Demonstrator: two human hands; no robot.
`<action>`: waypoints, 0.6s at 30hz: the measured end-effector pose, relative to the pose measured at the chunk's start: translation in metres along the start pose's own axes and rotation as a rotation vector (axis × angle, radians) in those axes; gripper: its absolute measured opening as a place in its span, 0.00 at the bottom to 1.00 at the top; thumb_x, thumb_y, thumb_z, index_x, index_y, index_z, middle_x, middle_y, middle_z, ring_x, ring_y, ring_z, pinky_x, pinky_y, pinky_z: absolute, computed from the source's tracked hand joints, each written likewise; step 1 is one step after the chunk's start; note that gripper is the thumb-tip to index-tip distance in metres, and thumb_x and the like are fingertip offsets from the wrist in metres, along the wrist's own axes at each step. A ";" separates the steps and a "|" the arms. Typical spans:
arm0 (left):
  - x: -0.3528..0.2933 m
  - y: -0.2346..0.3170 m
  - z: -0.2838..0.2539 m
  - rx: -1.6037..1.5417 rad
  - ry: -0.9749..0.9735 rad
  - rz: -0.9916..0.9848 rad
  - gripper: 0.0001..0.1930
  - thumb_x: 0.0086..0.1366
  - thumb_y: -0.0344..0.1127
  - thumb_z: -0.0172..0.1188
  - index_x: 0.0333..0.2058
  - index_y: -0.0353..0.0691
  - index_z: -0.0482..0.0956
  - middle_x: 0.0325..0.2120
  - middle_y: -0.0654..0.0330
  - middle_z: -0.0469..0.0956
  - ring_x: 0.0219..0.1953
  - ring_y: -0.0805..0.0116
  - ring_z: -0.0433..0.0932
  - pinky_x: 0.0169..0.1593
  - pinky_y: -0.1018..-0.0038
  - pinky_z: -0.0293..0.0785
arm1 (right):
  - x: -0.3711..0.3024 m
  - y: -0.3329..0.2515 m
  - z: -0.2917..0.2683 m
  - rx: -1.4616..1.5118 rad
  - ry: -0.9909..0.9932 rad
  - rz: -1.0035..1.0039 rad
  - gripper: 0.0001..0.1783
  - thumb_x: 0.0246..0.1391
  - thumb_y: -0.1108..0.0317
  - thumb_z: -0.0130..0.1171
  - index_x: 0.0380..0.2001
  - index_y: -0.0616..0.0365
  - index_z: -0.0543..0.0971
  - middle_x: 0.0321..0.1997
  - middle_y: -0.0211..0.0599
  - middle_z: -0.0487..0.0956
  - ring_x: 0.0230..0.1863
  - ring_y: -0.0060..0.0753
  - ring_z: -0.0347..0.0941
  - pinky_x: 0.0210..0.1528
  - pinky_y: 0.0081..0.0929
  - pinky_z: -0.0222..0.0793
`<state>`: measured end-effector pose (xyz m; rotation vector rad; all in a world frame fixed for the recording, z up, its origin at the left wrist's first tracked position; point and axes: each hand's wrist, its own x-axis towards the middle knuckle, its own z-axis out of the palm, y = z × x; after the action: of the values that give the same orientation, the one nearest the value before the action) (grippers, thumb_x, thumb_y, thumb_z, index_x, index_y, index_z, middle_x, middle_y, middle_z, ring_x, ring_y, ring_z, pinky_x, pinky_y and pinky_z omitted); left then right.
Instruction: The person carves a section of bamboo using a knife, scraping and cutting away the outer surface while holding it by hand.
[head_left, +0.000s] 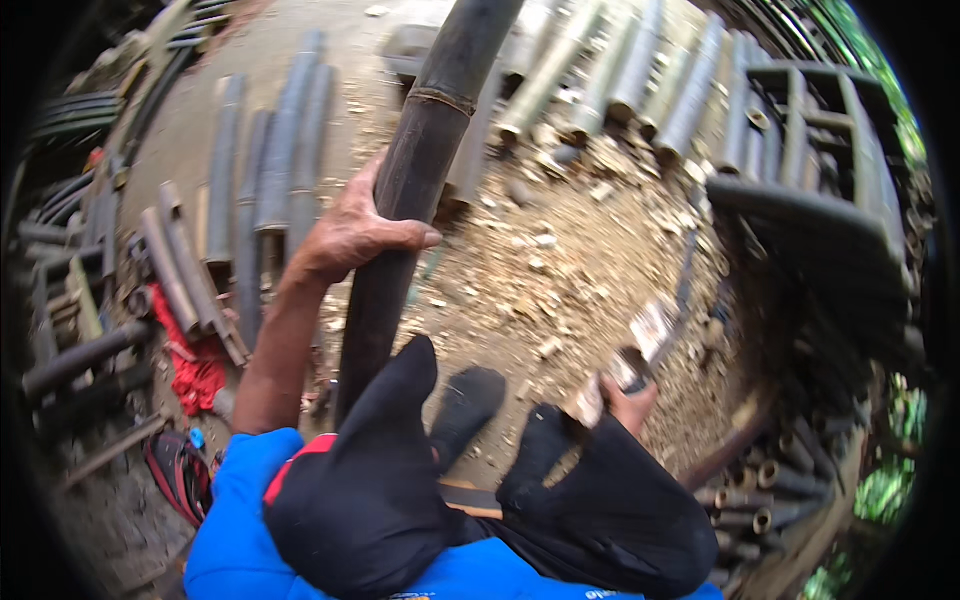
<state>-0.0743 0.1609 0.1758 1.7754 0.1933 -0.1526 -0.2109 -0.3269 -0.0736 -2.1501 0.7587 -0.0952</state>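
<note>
A thick dark bamboo pole [432, 135] slants up from beside my bent left leg to the top edge of the view. My left hand [348, 238] is wrapped around it from the left side, below a pale node ring, with the thumb across its front. Lower right, beside my right knee, my right hand [630, 405] is closed around a dark, short object. Pale pieces [652, 332] lie against and just beyond that hand. Blur and my leg hide what exactly it grips. My feet in dark socks [470, 400] rest on the ground between.
Wood chips [560, 260] litter the ground ahead. Cut bamboo lengths [290, 150] lie in rows at far left and far right. A dark bamboo bench [810, 215] stands on the right, above stacked bamboo tubes [785, 480]. A red cloth [195, 375] and a backpack [178, 475] lie left.
</note>
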 end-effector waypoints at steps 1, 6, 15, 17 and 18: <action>0.004 0.004 0.014 0.051 -0.075 -0.010 0.52 0.43 0.40 0.83 0.66 0.29 0.67 0.50 0.52 0.81 0.50 0.62 0.81 0.58 0.66 0.76 | -0.004 0.006 0.005 -0.039 0.044 -0.025 0.50 0.27 0.60 0.89 0.54 0.67 0.73 0.49 0.53 0.79 0.49 0.54 0.77 0.55 0.42 0.72; 0.027 0.010 0.079 0.619 -0.299 0.013 0.47 0.39 0.38 0.79 0.62 0.33 0.72 0.49 0.45 0.81 0.54 0.51 0.81 0.61 0.63 0.74 | -0.013 -0.018 -0.009 -0.088 -0.028 0.079 0.49 0.30 0.65 0.84 0.57 0.67 0.70 0.48 0.51 0.79 0.49 0.55 0.77 0.56 0.42 0.72; 0.024 -0.103 0.131 1.023 -0.374 0.411 0.29 0.46 0.23 0.66 0.51 0.44 0.79 0.43 0.56 0.81 0.52 0.54 0.79 0.56 0.59 0.70 | -0.017 0.026 -0.005 0.318 -0.042 0.098 0.36 0.42 0.73 0.71 0.57 0.63 0.71 0.46 0.43 0.82 0.42 0.40 0.80 0.48 0.38 0.78; 0.024 -0.121 0.131 1.050 -0.371 0.490 0.28 0.49 0.21 0.61 0.52 0.44 0.79 0.44 0.56 0.80 0.52 0.55 0.77 0.57 0.60 0.68 | -0.006 0.023 -0.015 0.628 0.024 0.184 0.32 0.46 0.81 0.67 0.57 0.63 0.71 0.52 0.44 0.82 0.43 0.34 0.81 0.46 0.32 0.81; 0.021 -0.131 0.127 1.039 -0.363 0.512 0.28 0.50 0.21 0.60 0.53 0.44 0.79 0.45 0.56 0.80 0.53 0.55 0.77 0.57 0.59 0.68 | 0.008 0.019 -0.028 0.641 0.034 0.165 0.31 0.48 0.84 0.65 0.57 0.63 0.70 0.54 0.45 0.82 0.44 0.31 0.81 0.45 0.29 0.82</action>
<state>-0.0813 0.0644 0.0198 2.7030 -0.7285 -0.2212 -0.2219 -0.3594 -0.0710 -1.4783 0.7922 -0.2515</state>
